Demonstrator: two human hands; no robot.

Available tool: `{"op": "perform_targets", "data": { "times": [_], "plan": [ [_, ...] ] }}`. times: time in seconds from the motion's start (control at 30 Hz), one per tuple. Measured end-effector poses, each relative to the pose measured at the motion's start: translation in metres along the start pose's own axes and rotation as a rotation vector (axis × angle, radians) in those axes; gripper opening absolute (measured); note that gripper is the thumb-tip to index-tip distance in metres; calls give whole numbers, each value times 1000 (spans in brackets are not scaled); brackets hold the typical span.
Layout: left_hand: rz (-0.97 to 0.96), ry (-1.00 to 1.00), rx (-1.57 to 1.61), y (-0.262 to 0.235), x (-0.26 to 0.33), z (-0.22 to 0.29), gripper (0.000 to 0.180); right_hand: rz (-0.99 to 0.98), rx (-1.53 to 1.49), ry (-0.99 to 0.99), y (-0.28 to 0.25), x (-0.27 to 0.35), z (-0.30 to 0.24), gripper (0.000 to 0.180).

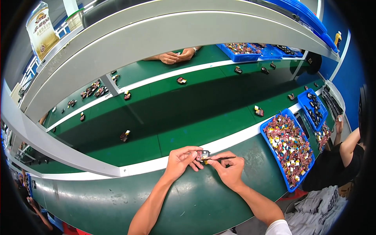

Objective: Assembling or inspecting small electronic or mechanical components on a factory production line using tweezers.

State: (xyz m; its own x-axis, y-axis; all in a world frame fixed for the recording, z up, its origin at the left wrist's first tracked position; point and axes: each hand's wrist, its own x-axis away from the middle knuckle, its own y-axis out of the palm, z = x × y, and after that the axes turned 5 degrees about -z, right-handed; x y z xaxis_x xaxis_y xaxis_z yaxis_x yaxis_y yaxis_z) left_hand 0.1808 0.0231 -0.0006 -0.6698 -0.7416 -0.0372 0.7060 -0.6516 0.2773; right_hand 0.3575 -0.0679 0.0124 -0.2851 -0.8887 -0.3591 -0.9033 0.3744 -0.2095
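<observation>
Over the near edge of the green bench, my left hand (181,162) pinches a small black-cased electronic part (201,156) with a reddish, wire-filled inside. A bit of yellow shows at its lower edge. My right hand (230,170) is closed around a thin dark tool (226,158) that looks like tweezers. The tool lies nearly level, and its left end reaches the part, where my right fingers hide the tip. Both hands are close together, with the part between them.
A blue tray (264,134) of small wired parts stands right of my hands, with another blue tray (322,123) of black pieces beyond. Parts lie spaced along the green conveyor belt (172,137). A grey shelf frame (164,29) arches overhead. Another person's hands (176,57) work across the belt.
</observation>
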Motion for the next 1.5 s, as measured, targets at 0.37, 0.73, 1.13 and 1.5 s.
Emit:
{"op": "perform_targets", "data": {
  "times": [0.37,0.73,1.13,1.5],
  "plan": [
    [10,-3,2,1,0,1,26,10,26,-33,1,0,0,9],
    [-6,-29,8,1,1,2,27,6,-76,79,4,0,-4,12],
    [81,-2,-3,7,0,-2,25,57,-349,209,11,2,4,9],
    [132,-17,-2,7,0,-1,25,4,-101,92,-1,-1,8,12]
  ]
}}
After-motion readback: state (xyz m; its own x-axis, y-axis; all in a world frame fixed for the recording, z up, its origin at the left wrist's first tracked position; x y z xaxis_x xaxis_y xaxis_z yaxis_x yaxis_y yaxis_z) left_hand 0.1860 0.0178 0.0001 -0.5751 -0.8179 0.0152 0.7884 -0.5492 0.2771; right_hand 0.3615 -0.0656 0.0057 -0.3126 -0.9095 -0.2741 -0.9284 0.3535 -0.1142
